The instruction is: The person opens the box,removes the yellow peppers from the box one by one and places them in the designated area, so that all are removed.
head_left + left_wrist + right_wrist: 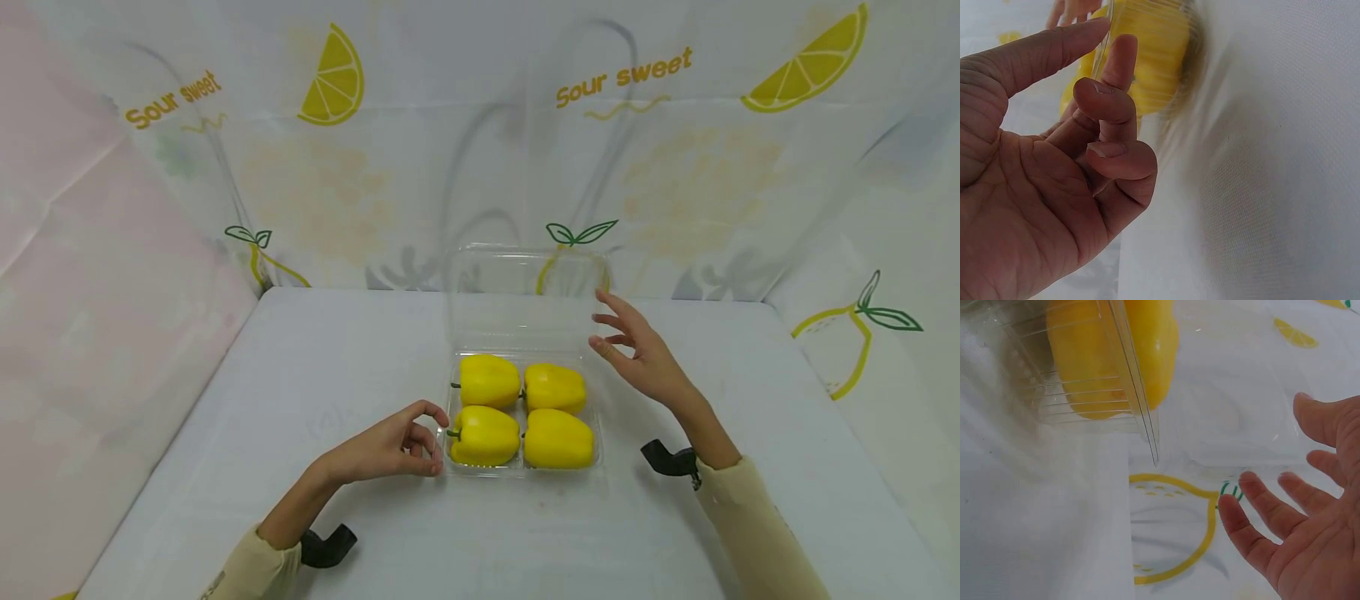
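Note:
A clear plastic clamshell box [525,474] lies on the table with its lid [525,321] raised at the back. Several yellow bell peppers [558,439] sit in its base in two rows, stems pointing left. My left hand [393,446] pinches the rim at the box's left front corner between thumb and fingertips; in the left wrist view the rim [1105,44] passes between them. Beside the lid's right edge, my right hand [637,354] is held up with fingers spread and nothing in it. The right wrist view shows a pepper [1150,356] through the box's side wall.
A white-covered table [337,358] carries the box. Behind it hangs a pale cloth [420,167] printed with lemons and lettering, and more cloth closes in both sides. A black wrist mount [327,547] sits on the left forearm, another mount [667,458] on the right.

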`<action>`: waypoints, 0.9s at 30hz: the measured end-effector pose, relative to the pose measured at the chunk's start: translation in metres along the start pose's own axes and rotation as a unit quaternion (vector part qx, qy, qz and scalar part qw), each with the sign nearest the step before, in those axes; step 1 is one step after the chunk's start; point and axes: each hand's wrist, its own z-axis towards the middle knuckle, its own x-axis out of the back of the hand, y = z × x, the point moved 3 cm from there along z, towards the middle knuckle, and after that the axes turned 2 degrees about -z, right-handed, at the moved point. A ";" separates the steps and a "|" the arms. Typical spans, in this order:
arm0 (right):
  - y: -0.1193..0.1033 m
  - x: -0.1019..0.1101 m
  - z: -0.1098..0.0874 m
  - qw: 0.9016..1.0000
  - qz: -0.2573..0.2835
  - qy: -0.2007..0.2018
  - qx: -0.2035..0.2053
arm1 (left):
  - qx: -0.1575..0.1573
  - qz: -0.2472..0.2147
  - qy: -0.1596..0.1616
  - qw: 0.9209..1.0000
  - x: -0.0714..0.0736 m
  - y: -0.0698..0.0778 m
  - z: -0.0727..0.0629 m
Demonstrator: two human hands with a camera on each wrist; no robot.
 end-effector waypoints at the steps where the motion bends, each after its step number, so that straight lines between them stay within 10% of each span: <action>1: 0.005 -0.002 0.000 1.000 -0.001 -0.002 0.001 | -0.001 -0.001 -0.001 1.000 0.000 0.000 0.000; 27: 0.050 -0.022 -0.003 0.992 0.003 -0.095 -0.079 | 0.004 0.013 0.000 1.000 0.001 -0.005 0.000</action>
